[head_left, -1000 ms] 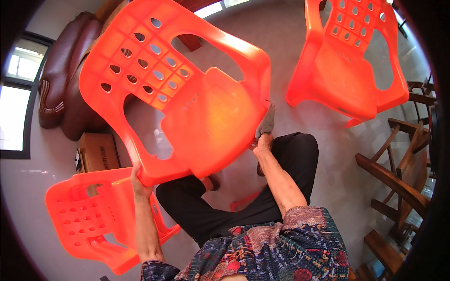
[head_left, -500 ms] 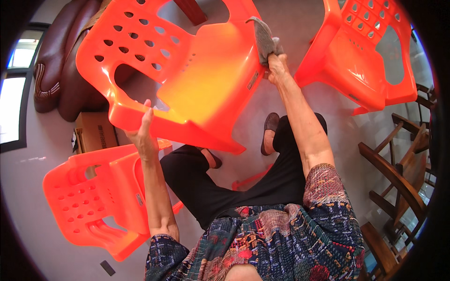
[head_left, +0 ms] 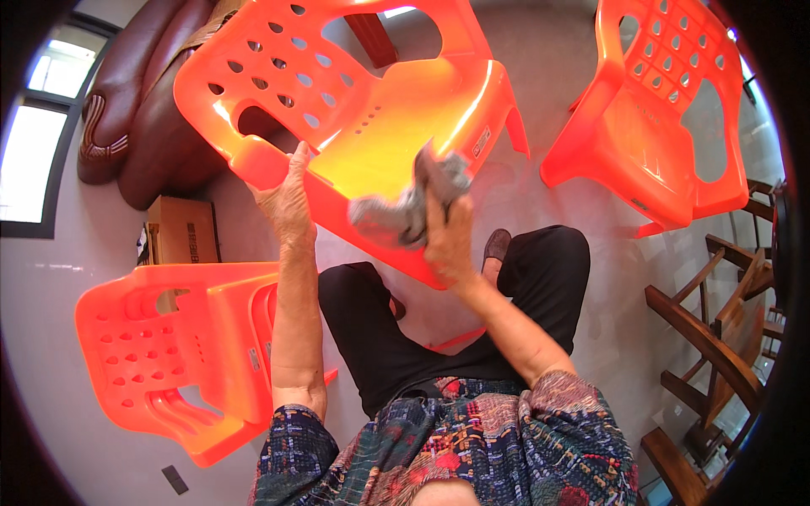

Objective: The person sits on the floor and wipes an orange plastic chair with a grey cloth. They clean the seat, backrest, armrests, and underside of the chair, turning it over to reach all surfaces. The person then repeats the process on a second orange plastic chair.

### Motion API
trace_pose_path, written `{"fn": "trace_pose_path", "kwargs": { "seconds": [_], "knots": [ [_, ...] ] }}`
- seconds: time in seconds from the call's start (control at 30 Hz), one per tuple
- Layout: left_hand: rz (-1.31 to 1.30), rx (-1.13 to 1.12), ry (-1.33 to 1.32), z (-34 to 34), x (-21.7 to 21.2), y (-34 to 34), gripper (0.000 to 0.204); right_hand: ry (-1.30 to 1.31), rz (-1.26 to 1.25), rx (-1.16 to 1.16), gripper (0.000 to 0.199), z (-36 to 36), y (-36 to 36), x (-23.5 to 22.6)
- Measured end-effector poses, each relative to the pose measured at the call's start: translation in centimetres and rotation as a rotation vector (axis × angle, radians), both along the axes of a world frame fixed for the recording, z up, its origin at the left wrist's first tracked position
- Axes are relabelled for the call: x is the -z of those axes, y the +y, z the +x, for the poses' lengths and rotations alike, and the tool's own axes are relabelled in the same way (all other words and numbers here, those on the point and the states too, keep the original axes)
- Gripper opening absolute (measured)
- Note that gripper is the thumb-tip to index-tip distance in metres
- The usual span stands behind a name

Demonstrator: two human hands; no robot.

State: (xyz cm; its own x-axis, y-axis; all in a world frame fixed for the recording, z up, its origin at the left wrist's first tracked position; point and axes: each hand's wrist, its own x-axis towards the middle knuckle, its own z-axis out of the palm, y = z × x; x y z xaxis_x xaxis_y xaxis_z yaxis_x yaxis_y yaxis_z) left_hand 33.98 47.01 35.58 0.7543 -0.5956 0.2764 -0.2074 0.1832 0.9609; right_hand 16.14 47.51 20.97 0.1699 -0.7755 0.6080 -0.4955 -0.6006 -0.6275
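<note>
An orange plastic armchair [head_left: 396, 110] with drop-shaped holes in its backrest is tilted in front of me. My left hand [head_left: 288, 202] is closed round the front end of its left armrest, thumb pointing up. In my right hand [head_left: 449, 240] a crumpled grey cloth [head_left: 405, 207] is gripped, somewhat blurred by motion. The cloth lies over the near side of this chair, by the seat's front edge and a leg. Whether it presses on the plastic I cannot tell.
Another orange chair [head_left: 645, 135] stands at the right, and stacked orange chairs [head_left: 228, 337] are at the left. A brown leather sofa [head_left: 143, 126] and a cardboard box [head_left: 186, 232] sit at the far left. Dark wooden furniture [head_left: 704, 337] is along the right.
My right hand has brought the cloth from the seat's right side down and left to the chair's near side. The held chair appears shifted slightly right, my left hand still on its armrest.
</note>
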Motion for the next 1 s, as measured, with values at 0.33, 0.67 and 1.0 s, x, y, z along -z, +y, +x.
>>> {"fn": "trace_pose_path", "kwargs": {
  "seconds": [0.33,0.67,1.0],
  "knots": [
    [0.0,0.021,-0.059,1.3,1.0,0.6,0.034,-0.157,0.031,0.407,0.048,0.6,-6.5,2.5],
    [-0.051,0.119,-0.148,-1.6,1.8,-1.9,0.026,-0.036,-0.098,0.408,0.035,-0.1,-15.0,-1.5],
    [-0.084,0.096,-0.182,-3.1,-0.4,-5.4,0.04,0.167,-0.427,0.101,0.029,4.0,-2.6,-2.8]
  ]
}}
